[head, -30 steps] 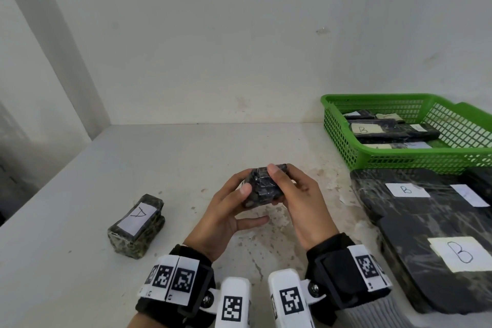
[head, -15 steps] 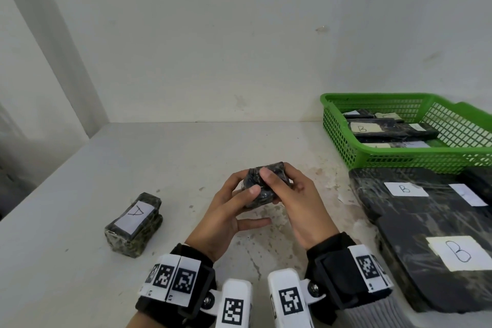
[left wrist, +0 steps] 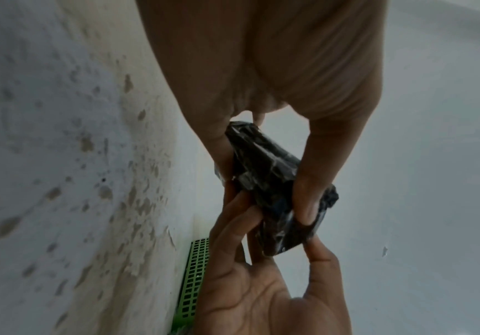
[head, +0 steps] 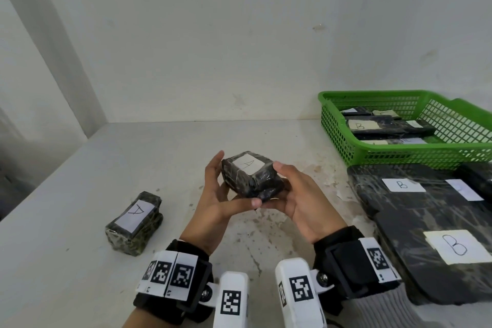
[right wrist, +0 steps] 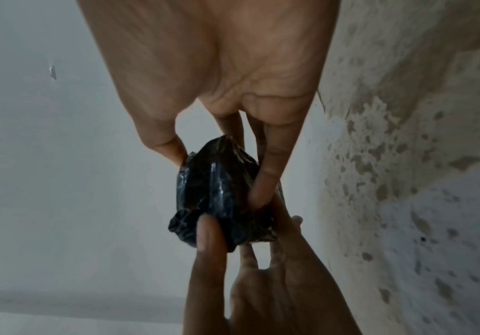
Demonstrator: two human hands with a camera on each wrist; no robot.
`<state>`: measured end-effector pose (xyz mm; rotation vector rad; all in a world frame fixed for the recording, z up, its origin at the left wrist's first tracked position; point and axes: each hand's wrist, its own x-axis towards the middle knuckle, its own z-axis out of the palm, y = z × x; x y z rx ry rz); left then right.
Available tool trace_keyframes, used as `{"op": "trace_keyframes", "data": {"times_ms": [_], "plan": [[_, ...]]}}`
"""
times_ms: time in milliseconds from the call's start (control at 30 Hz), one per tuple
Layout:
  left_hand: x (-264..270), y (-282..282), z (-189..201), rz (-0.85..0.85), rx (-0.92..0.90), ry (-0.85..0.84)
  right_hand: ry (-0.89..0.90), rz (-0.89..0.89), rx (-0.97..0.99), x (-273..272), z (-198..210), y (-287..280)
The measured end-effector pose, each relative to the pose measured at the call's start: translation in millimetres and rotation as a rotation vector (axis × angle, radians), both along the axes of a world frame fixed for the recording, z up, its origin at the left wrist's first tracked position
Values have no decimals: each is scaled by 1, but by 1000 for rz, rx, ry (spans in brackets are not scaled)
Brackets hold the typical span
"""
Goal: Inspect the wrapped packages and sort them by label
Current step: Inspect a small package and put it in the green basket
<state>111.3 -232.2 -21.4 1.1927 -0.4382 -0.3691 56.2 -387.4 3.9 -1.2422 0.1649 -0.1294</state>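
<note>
Both hands hold a small black wrapped package [head: 250, 176] above the table's middle, its white label marked A facing up. My left hand [head: 221, 194] grips its left side, thumb under the near edge. My right hand [head: 290, 194] grips its right side, thumb on the top corner. The left wrist view shows the package [left wrist: 273, 181] pinched between thumb and fingers; the right wrist view shows the package [right wrist: 221, 192] the same way. A second package labelled A [head: 134, 221] lies on the table to the left.
A green mesh basket [head: 335, 125] at the back right holds several black packages with white labels. In front of it lie large flat black packages labelled B [head: 426, 221]. The white table [head: 80, 194] is stained around the middle; walls stand behind and left.
The package has been turned in both hands so its white A label now faces up; before, only dark wrap showed. The hands stay at the same place above the table.
</note>
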Motion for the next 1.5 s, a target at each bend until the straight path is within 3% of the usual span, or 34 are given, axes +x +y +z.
{"op": "trace_keyframes", "data": {"times_ms": [233,400,633,800,933,1233,1500], "plan": [[9,1,-3,81,-59,190,-71,-11,-83,2,-6,-3],[9,2,-4,144,-36,97,-102,7,-183,3,-8,4],[9,5,-5,52,-36,-87,-157,-43,-197,-1,-9,3],[5,8,3,-41,34,-32,-203,-106,-213,-1,-10,1],[1,6,5,11,-1,-7,-228,-101,-305,0,-12,4],[2,3,6,109,-32,-41,-84,136,-148,-3,-6,11],[1,2,3,59,-66,-12,-128,12,-174,0,-8,17]]}}
